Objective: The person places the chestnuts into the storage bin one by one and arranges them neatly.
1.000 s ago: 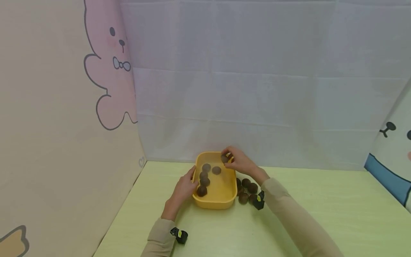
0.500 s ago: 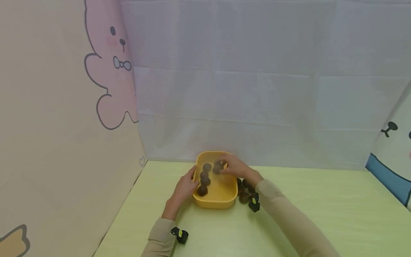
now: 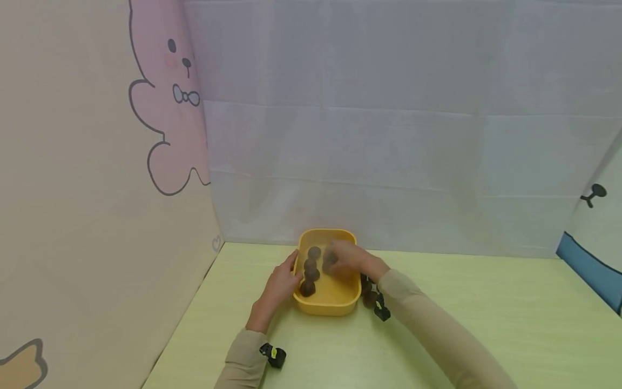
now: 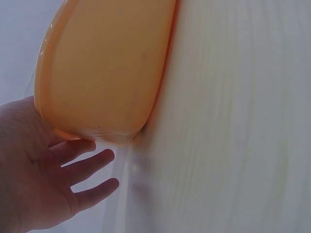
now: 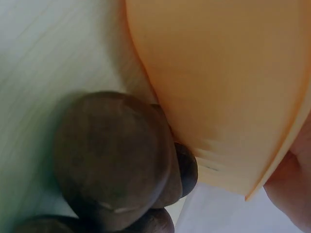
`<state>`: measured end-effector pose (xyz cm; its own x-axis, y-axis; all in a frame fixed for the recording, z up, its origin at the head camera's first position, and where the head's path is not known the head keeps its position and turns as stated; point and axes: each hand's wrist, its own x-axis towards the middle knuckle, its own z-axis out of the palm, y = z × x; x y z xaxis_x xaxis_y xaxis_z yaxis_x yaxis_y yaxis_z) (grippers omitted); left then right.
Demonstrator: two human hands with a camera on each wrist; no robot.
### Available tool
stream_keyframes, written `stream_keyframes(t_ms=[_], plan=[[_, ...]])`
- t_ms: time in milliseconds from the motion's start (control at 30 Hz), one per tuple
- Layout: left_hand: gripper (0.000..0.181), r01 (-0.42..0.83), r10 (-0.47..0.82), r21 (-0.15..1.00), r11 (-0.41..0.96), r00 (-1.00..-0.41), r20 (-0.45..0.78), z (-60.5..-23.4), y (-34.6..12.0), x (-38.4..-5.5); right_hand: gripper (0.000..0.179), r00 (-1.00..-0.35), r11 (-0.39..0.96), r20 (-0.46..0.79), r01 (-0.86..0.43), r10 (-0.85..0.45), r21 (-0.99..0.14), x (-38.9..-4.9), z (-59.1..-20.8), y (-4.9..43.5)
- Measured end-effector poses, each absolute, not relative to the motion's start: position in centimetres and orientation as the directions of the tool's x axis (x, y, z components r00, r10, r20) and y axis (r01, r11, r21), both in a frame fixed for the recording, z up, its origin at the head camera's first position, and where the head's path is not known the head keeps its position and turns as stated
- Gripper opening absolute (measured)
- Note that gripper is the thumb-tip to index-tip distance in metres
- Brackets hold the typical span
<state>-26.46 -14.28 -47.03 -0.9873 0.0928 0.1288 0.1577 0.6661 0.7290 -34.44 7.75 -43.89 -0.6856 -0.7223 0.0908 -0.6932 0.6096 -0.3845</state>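
My left hand (image 3: 279,283) holds the left side of a yellow plastic tub (image 3: 328,309), thumb over the rim. In the left wrist view its other fingers (image 4: 92,165) spread beside the tub's outer wall. Inside, several dark brown chestnuts (image 3: 311,274) lie in a line along the left wall. My right hand (image 3: 347,255) reaches into the tub from the right, its curled fingers around a chestnut (image 3: 329,262) near the middle. The hand partly hides what lies beneath it.
More chestnuts (image 5: 112,155) sit on the pale green table (image 3: 437,313), close against the tub's right outer wall and partly behind the right sleeve. A white cloth wall (image 3: 389,162) rises behind the tub. A printed side wall (image 3: 97,189) borders the table's left.
My right hand has carried a chestnut from the tub's far right corner down and left, beside another chestnut in the tub. The left hand keeps its place on the tub.
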Motion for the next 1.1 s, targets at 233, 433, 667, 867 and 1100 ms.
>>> stream_keyframes(t_ms=[233,433,667,867,1100], plan=[[0.066,0.155,0.094,0.729,0.667,-0.988,0.123,-47.1,-14.2,-26.5,0.007,-0.688,0.625,0.080,-0.697,-0.722,-0.353,-34.5,-44.1,7.2],[0.066,0.147,0.090,0.726,0.672,-0.989,0.116,-47.0,-14.2,-26.5,0.009,-0.700,0.603,0.096,-0.670,-0.708,-0.433,-34.5,-43.4,8.2],[0.067,0.147,0.085,0.725,0.673,-0.989,0.121,-46.9,-14.4,-26.4,0.010,-0.709,0.558,0.233,-0.680,-0.665,-0.475,-34.1,-42.4,10.0],[0.066,0.139,0.086,0.731,0.668,-0.990,0.109,-46.7,-14.4,-26.4,0.013,-0.760,0.569,0.286,-0.634,-0.584,-0.523,-33.1,-42.2,11.4],[0.066,0.136,0.094,0.730,0.669,-0.991,0.099,-46.6,-14.2,-26.2,0.013,-0.786,0.538,0.289,-0.594,-0.546,-0.599,-31.8,-42.7,12.9]])
